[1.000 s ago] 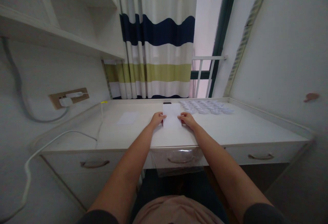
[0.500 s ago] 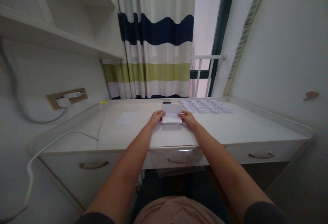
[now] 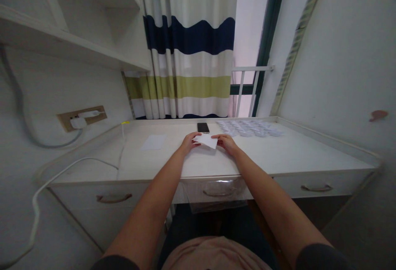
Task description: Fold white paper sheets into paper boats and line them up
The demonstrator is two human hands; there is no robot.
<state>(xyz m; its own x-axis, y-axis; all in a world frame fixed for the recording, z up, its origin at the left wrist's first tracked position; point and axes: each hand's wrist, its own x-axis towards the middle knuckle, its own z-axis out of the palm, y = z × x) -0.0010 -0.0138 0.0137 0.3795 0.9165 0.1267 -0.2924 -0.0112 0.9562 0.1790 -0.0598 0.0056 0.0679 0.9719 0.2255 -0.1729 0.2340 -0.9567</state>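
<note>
A white sheet of paper (image 3: pixel 206 140) is held between my two hands, just above the desk, tilted and looking folded over. My left hand (image 3: pixel 189 142) pinches its left edge with fingers closed. On the right edge, my right hand (image 3: pixel 227 142) grips the paper between thumb and fingers. Just beyond the hands a dark phone (image 3: pixel 203 127) lies flat. Several folded white paper pieces (image 3: pixel 249 128) sit in rows at the back right. To the left, a flat stack or sheet of white paper (image 3: pixel 154 142) rests on the desk.
The white desk (image 3: pixel 293 150) has a raised rim at the back and sides. Clear plastic (image 3: pixel 213 196) hangs over the middle drawer front. A white cable (image 3: pixel 71 165) crosses the left side. A shelf (image 3: pixel 77 47) juts out at upper left, and a striped curtain (image 3: pixel 198 64) hangs behind.
The paper has gone from upright and open to a lower, tilted, folded-looking shape between my hands. More of the phone now shows behind it. Both hands stay in nearly the same place.
</note>
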